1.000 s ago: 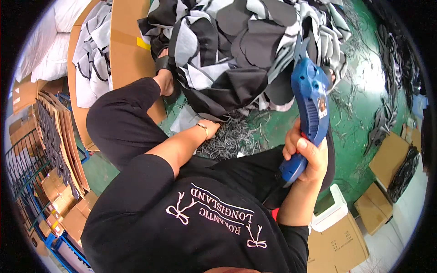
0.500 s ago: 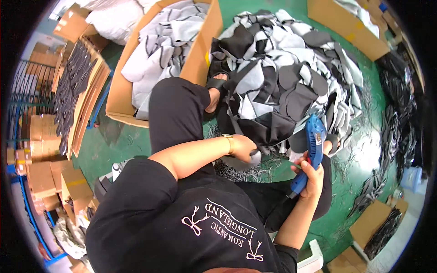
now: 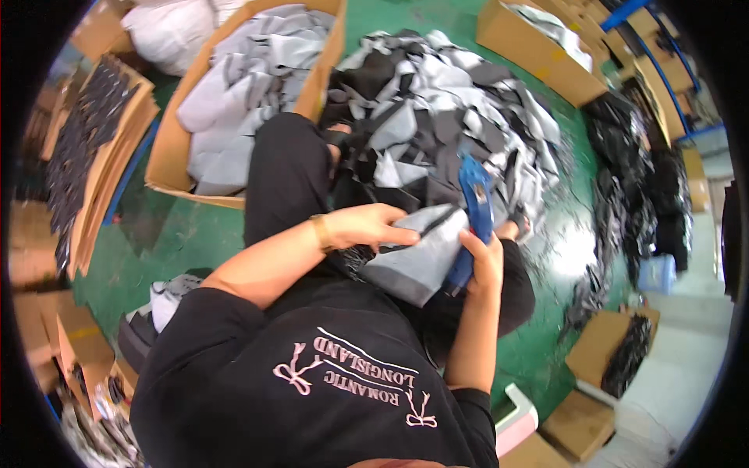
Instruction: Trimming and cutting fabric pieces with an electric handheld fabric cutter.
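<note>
A grey fabric piece [image 3: 421, 265] with a black edge spreads in front of my lap. My left hand [image 3: 373, 226] is closed on its upper left side, thumb lying along the top. My right hand [image 3: 482, 264] grips a blue hand-held power tool [image 3: 477, 195] by its handle, with the body pointing up and away from me. The fabric's right edge comes up close to the tool and my right fingers; I cannot tell whether they touch it. Beyond both hands lies a large heap of grey, black and white fabric pieces [image 3: 437, 101].
At the far left stands an open cardboard box [image 3: 160, 164] full of grey pieces. Another cardboard box [image 3: 538, 54] is at the far right. Black plastic bags [image 3: 620, 140] line the right side. Thin trimmings litter the green floor [image 3: 546, 312]. A white stool [image 3: 517, 417] stands near my right elbow.
My left hand has raised the grey piece and brought it right, up beside the tool, where more of it shows. The view has also shifted, so the surroundings sit further left.
</note>
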The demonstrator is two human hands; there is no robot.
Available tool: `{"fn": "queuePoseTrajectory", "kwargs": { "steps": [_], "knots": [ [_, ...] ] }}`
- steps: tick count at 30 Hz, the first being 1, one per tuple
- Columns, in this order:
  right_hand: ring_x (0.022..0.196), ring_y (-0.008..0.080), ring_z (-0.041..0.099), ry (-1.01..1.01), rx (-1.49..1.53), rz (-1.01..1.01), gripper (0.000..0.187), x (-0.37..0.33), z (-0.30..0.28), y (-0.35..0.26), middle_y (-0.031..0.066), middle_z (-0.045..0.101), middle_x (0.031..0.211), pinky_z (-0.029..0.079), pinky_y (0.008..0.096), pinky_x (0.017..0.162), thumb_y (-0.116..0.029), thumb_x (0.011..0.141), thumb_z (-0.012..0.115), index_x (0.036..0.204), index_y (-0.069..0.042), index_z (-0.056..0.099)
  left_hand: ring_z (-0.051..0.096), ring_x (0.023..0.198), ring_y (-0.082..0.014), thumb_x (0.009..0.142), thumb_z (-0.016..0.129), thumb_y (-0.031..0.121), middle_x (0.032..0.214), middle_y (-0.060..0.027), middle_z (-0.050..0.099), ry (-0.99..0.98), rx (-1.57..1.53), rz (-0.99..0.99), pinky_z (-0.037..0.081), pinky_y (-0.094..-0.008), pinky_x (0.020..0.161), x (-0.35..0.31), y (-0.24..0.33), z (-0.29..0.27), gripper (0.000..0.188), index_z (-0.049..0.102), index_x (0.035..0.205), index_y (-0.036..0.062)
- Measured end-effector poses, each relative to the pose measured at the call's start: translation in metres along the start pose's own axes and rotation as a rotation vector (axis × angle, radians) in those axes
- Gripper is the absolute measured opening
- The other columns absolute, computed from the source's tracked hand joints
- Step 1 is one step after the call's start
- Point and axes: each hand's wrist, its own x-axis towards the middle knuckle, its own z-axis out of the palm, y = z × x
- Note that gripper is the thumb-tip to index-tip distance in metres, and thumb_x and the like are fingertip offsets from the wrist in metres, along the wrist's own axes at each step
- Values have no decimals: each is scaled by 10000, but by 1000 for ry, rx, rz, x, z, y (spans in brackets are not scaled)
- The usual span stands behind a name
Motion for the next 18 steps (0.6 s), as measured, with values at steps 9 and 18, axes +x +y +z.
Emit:
{"fn": "queuePoseTrajectory", "kwargs": {
  "steps": [9, 18],
  "knots": [
    [773, 102, 591, 87, -136, -124, 313, -1, 18, -1, 30, 641, 903, 462, 233, 718, -99, 760, 731, 1037, 3, 628, 611, 708, -41, 895, 649, 202, 932, 30, 660, 101, -602, 114, 481, -176, 557, -5, 2, 7, 259, 614, 1128, 95],
    [718, 127, 551, 36, -559, -283, 493, -24, 69, -2, 39, 610, 804, 470, 292, 671, -197, 620, 832, 993, 10, 585, 666, 877, -159, 868, 659, 101, 1024, -49, 670, 211, -831, 158, 566, -316, 773, 7, 0, 12, 218, 621, 1080, 72]
  ]
}}
